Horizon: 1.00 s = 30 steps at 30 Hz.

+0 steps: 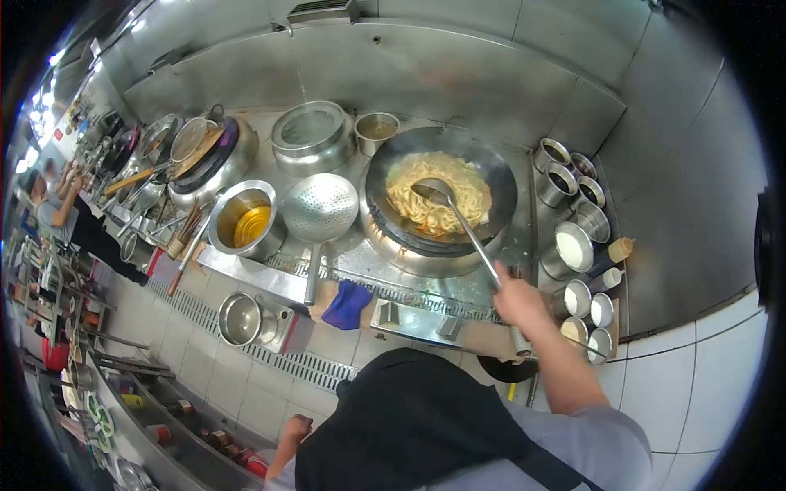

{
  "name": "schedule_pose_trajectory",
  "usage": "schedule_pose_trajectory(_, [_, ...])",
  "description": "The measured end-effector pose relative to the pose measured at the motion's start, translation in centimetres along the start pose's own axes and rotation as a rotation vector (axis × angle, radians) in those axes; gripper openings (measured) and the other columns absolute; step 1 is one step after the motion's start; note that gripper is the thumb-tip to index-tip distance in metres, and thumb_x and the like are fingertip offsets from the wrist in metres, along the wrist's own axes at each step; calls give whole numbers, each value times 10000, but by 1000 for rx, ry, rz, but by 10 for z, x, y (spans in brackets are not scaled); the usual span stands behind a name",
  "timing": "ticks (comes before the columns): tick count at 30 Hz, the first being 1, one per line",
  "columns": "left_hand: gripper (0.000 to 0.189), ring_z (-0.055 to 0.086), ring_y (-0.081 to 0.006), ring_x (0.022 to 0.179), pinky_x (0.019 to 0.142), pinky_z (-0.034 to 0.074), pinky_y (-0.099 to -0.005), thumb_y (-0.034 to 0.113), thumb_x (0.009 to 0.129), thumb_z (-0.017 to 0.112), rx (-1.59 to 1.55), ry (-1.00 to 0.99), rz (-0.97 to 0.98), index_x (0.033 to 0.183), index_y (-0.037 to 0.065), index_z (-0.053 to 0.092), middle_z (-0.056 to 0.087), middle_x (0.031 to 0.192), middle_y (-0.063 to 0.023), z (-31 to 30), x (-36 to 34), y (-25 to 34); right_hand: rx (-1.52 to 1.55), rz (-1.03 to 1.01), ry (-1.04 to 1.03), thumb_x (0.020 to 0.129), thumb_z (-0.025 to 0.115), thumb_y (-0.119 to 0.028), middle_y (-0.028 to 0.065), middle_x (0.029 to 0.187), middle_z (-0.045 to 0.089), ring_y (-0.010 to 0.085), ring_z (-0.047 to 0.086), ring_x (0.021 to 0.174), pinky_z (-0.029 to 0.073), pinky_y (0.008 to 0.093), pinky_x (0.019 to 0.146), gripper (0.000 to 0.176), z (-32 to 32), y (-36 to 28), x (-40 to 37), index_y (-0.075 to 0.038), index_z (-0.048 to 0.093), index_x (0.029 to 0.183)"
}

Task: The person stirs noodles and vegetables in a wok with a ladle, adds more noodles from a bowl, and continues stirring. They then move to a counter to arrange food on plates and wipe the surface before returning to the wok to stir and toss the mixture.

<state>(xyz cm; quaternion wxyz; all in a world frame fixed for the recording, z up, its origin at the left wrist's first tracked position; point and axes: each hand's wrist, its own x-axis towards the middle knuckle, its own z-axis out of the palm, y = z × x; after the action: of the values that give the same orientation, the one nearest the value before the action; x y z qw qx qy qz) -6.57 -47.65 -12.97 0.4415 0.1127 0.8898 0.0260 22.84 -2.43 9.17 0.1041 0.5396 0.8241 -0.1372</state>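
Observation:
My right hand [520, 300] is closed round the end of a long-handled metal ladle [470, 231]. The ladle's bowl rests on thick noodles [422, 209] in a large dark wok [501, 196] on the stove. Bits of vegetable show among the noodles. Low beside my body, away from the stove, my left hand [298, 426] is loosely closed, and I see nothing in it. A perforated strainer [322, 206] lies left of the wok, its handle over the counter's front edge. Beside it stands a deep metal pot [219, 222] with yellow oil inside.
Seasoning tins [574, 248] and squeeze bottles [612, 255] crowd the right side. A purple cloth [348, 305] lies on the front edge. Behind are a lidded pot [311, 135] and a small pot [377, 131]. Another person [74, 217] stands far left.

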Motion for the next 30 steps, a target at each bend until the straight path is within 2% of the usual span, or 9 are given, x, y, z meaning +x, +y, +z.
schedule_pose_trajectory(3, [169,627,-321,976,801,524,-439,215,781,615,257,76,364,893,100,669,680,954,-134,10,31,-20,-6,-32,78,825,545,-155,215,900,665,368,655,819,514,480,769,700,-4,2,-20,-109,293,1476])
schedule_pose_trajectory(7, [153,630,-320,968,809,521,-447,205,818,580,-145,53,50,897,112,671,679,927,-128,3,21,-1,78,39,101,823,542,-158,223,930,661,377,653,821,511,489,763,673,6,15,-27,-126,331,1461])
schedule_pose_trajectory(9, [168,639,-325,937,798,521,-443,209,832,555,363,47,397,881,100,673,683,884,-124,1,18,-4,106,79,85,817,542,-147,225,935,659,381,652,821,510,492,762,665,1,17,-22,-122,347,1452])
schedule_pose_trajectory(12, [183,644,-322,918,788,519,-451,243,834,556,435,-53,325,846,101,670,680,858,-136,4,24,-3,766,153,-86,797,517,-120,264,1022,642,415,643,881,511,470,795,664,-18,14,-18,-96,362,1442])
schedule_pose_trajectory(13, [179,642,-330,919,777,515,-461,252,819,569,356,10,413,822,99,663,678,867,-144,9,30,-13,605,-102,222,799,520,-120,262,1008,646,409,655,845,525,430,747,673,24,43,2,-98,353,1451])
schedule_pose_trajectory(19, [199,638,-346,901,760,510,-470,246,811,563,470,-15,502,814,64,644,676,832,-141,1,17,2,833,113,-114,808,526,-113,255,988,651,394,652,848,518,434,760,666,-1,31,9,-97,350,1449])
schedule_pose_trajectory(22, [216,632,-351,912,769,510,-474,266,816,565,274,-72,349,826,67,647,672,861,-153,17,47,-15,145,87,126,807,536,-109,261,976,649,396,648,847,512,446,770,667,-4,12,8,-95,350,1447])
schedule_pose_trajectory(28, [239,632,-343,921,783,512,-457,276,823,542,417,25,606,782,80,673,674,885,-161,31,67,-44,676,83,-102,812,543,-132,242,973,653,384,644,897,501,442,802,663,0,10,24,-118,358,1449])
schedule_pose_trajectory(30, [213,632,-345,923,778,513,-459,265,815,557,373,41,497,798,89,676,674,898,-162,7,11,-14,379,-124,151,816,543,-142,234,998,653,387,641,922,502,452,815,660,16,21,44,-124,355,1449])
